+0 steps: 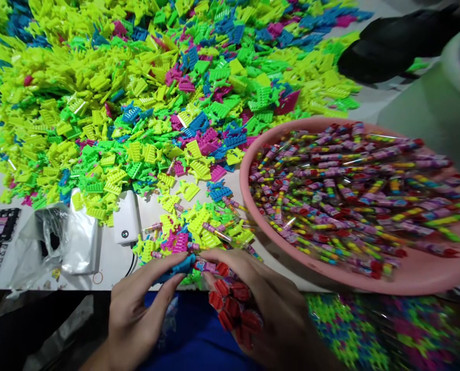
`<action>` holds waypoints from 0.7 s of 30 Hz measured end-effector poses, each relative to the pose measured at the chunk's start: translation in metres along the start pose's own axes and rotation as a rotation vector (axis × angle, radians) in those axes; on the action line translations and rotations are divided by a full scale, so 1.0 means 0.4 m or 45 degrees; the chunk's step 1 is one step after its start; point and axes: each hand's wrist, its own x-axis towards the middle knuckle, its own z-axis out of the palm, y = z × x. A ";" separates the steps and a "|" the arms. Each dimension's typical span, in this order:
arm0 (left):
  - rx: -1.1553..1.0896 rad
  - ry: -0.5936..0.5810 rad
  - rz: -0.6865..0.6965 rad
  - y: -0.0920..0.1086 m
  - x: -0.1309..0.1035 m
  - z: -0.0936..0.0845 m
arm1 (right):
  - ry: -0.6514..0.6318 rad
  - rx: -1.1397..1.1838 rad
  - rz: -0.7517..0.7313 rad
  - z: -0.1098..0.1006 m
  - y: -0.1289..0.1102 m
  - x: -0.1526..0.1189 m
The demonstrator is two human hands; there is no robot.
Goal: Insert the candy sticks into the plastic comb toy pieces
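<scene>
Head view: the left hand pinches a blue plastic piece between thumb and fingers, just above the near edge of the surface. The right hand is curled round a cluster of red-ended tubes while its fingertips grip a single purple-labelled tube against or right beside the blue piece; whether the two are joined is hidden by the fingers. The likeliest slip, I judge, is in that right hand: with its fingertips busy, the palm's hold on the cluster could slacken and drop tubes onto the blue cloth below. Too hard a push could also bend or crack the thin-looking blue piece, and a skewed one might make the tube skid off. Just beyond the hands, a small heap mixes plastic pieces with loose tubes, so a wrong item could be picked up or something knocked over the edge. To the left, a cable near a white device might catch a wrist. On the right, the pink basin is piled with tubes; a bump from the forearm could spill some. Farther out, the large heap might slide forward if disturbed.
</scene>
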 end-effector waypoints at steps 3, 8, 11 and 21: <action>0.014 0.017 -0.010 -0.005 -0.003 0.001 | 0.019 0.006 -0.034 0.005 0.002 0.003; -0.050 0.126 -0.020 -0.020 -0.021 0.025 | 0.131 -0.154 0.061 0.031 -0.020 -0.014; -0.230 0.106 -0.039 -0.023 -0.023 0.035 | 0.224 -0.031 0.100 0.046 -0.029 -0.012; -0.444 -0.226 -0.446 -0.019 -0.032 -0.021 | 0.249 0.431 0.332 0.031 -0.025 0.050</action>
